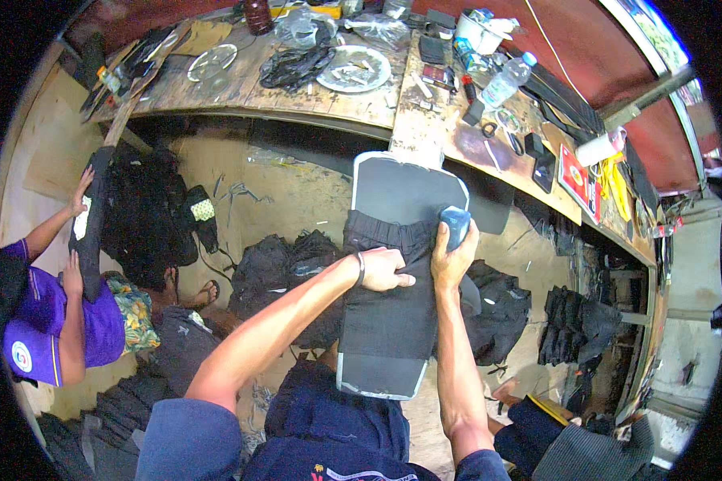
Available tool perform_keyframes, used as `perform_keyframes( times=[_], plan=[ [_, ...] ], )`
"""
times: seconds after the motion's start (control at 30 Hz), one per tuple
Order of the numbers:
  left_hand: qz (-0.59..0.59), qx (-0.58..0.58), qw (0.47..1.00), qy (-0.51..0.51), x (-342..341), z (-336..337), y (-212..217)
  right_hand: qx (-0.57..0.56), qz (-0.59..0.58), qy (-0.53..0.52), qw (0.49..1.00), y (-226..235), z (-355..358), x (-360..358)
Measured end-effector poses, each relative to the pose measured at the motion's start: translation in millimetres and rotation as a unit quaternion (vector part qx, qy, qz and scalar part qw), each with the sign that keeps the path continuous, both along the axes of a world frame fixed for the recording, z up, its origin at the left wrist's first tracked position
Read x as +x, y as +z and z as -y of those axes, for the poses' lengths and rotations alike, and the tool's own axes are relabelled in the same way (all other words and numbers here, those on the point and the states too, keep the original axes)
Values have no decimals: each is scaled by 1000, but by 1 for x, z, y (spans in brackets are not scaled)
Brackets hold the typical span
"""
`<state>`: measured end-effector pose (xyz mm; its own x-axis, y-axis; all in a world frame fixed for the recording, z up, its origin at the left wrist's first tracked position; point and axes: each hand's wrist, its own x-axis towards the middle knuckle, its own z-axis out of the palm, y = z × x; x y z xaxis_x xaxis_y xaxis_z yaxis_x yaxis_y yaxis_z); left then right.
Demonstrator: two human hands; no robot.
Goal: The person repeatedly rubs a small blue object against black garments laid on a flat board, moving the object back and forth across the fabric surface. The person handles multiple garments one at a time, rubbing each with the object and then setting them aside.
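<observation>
Before me stands a long grey board (pixel 409 186) with rounded corners and a pale edge. A black garment with a gathered elastic waistband (pixel 387 321) is drawn around its middle, and bare board shows above and below. My left hand (pixel 383 269), with a dark band at the wrist, lies closed on the front of the garment below the waistband. At the board's right edge, my right hand (pixel 452 263) grips a small, rounded blue block (pixel 456 228) whose kind I cannot make out. Its fingers are partly hidden behind the block.
A cluttered wooden bench (pixel 353 112) runs along the far side, bearing a white plate (pixel 353 69) and a water bottle (pixel 507 80). Dark garments (pixel 497 309) lie in piles below. A person in purple (pixel 48 321) works at left; another person's legs (pixel 529 429) show lower right.
</observation>
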<state>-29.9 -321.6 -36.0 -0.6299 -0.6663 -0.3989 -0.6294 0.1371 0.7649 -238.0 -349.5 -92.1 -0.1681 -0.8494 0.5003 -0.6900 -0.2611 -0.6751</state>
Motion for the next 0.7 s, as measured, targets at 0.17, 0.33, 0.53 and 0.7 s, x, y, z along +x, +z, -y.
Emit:
perform_keyframes(
  times=[0.17,0.33,0.53,0.7],
  plan=[
    [-146,54,983,97,21,-15,-9,2,32,1,999,5,-2,-4],
    [-100,-194,946,241,30,-14,2,-4,36,16,999,1,-8,-2],
    [-17,-131,927,351,11,-26,4,15,47,6,999,10,1,-4],
    [17,-313,910,272,5,-23,-5,25,78,37,996,83,-51,-2]
  ],
)
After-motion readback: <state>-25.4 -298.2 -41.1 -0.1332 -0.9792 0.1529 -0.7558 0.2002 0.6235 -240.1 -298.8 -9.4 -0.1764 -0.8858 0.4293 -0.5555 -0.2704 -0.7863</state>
